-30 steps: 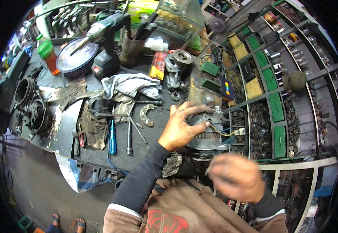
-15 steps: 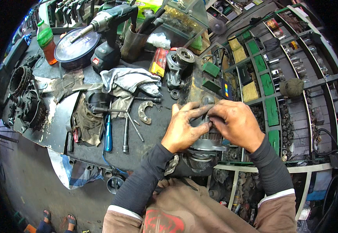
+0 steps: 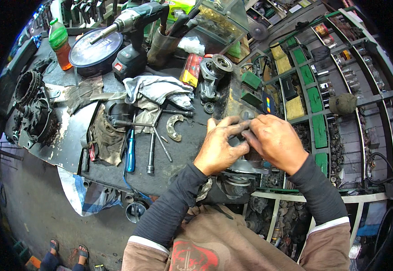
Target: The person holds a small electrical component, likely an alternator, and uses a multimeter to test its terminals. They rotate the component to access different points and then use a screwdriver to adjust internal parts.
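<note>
Both my hands meet above a round metal machine housing (image 3: pixel 249 167) at the front right of the workbench. My left hand (image 3: pixel 222 145) is curled, thumb and fingers closed in toward the housing's top. Against it, my right hand (image 3: pixel 278 142) is bent with its fingertips pinched together. Something small and dark seems to lie between the fingertips, but the fingers hide what it is. A wheel-like metal part (image 3: pixel 237 183) shows at the housing's near end. Just beyond the fingers a grey ribbed piece (image 3: pixel 247 114) stands out.
Left of my hands lie a C-shaped metal piece (image 3: pixel 174 128), a three-way wrench (image 3: pixel 153 128), a blue-handled screwdriver (image 3: pixel 130 156) and rags (image 3: pixel 160 90). A cordless impact wrench (image 3: pixel 137 36) stands behind. A geared metal assembly (image 3: pixel 215 74) sits beyond. Sectioned parts trays (image 3: pixel 316 113) line the right.
The whole view has shifted slightly, so the bench items sit a little further right and higher. My hands stay together over the housing, with fingers slightly repositioned.
</note>
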The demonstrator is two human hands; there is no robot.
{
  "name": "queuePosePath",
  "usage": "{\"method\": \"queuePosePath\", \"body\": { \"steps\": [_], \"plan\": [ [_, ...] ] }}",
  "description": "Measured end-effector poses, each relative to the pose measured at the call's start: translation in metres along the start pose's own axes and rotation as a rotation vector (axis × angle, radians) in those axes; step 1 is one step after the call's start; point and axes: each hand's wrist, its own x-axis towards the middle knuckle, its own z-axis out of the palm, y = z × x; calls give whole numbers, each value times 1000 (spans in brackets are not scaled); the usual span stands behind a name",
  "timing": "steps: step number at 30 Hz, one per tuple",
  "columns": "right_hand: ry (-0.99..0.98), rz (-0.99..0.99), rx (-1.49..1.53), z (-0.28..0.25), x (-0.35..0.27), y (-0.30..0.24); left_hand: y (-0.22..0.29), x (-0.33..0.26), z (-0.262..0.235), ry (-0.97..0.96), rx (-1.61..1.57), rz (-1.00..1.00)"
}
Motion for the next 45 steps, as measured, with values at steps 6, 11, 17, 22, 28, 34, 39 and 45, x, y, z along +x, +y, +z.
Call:
{"method": "queuePosePath", "body": {
  "steps": [6, 11, 17, 22, 28, 34, 39, 45],
  "plan": [
    [-55, 72, -65, -1, 0, 3, -5, 3, 0, -13, 22, 36],
    [122, -92, 152, -4, -4, 5, -6, 1, 1, -15, 59, 31],
    [3, -37, 204, -7, -9, 8, -3, -2, 3, 44, -15, 51],
    [80, -81, 5, 2, -5, 3, -6, -6, 6, 58, -23, 10],
    [-40, 2, -158, 6, -4, 3, -6, -2, 7, 53, -24, 5],
    [-16, -92, -163, -10, -4, -2, -4, -5, -2, 20, -50, -25],
    [-53, -75, -150, 2, -4, 3, -3, -5, 5, 45, -56, -28],
    [0, -69, -31, -9, -13, 11, -7, 1, 6, -2, -11, 17]
  ]
}}
